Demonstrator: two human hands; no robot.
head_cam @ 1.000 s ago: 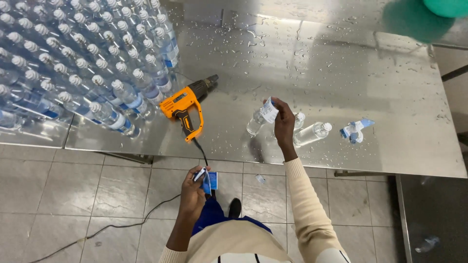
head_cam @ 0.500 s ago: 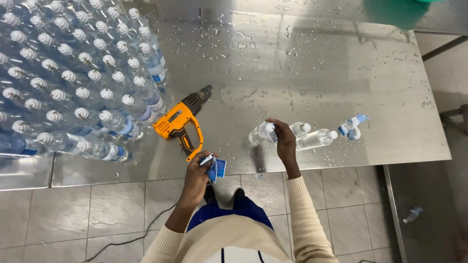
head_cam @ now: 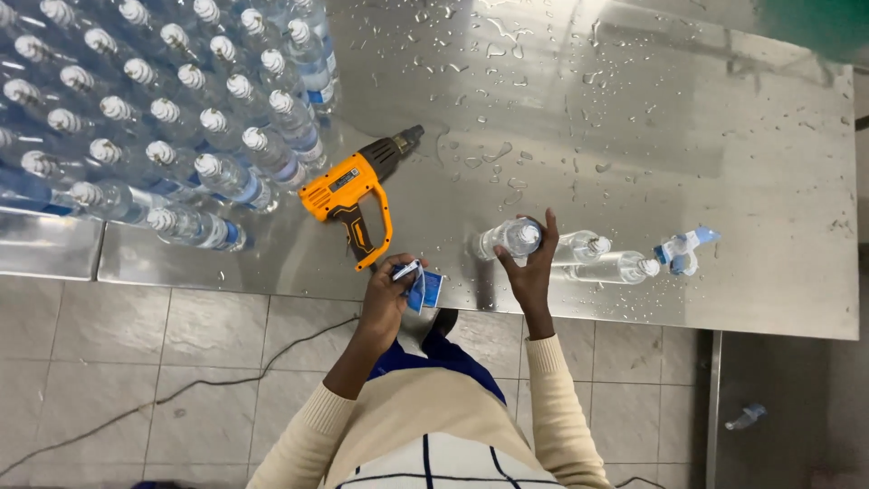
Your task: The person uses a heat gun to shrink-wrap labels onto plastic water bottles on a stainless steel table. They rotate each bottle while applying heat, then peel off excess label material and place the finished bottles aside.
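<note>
Right hand: the right hand [head_cam: 529, 272] was seen at the near edge of the worktop [head_cam: 724, 163], its grip closed around a clear water bottle [head_cam: 509, 239], fingers curled over the capped end.
Held bottle: it was tilted, the white cap turned to the right and the body pointing left, just above the wet metal surface.
Left hand: the left hand [head_cam: 389, 294] was held just off the near edge of the worktop, its grip pinched on a small bunch of blue-and-white labels [head_cam: 420, 286].
Labels: they were fanned out to the right of the thumb, between the two hands.
Lying bottles: two more clear bottles [head_cam: 605, 258] were laid on their sides just right of the held one, caps to the right, close to each other.
Scrap: a crumpled blue-and-white wrapper piece [head_cam: 683, 249] was left just right of the lying bottles.
Heat gun: an orange and black heat gun [head_cam: 358, 190] was laid on the worktop to the left of the hands, its nozzle pointed far and right, its handle towards the near edge.
Cord: a dark cord [head_cam: 163, 394] was trailed from the handle down across the tiled floor [head_cam: 136, 362] to the left.
Stock: a packed block of upright bottles with white caps [head_cam: 172, 109] was stood at the far left of the worktop.
Surface: water drops were scattered over the steel.
Floor: one small bottle [head_cam: 746, 417] was lying on the floor at the near right.
</note>
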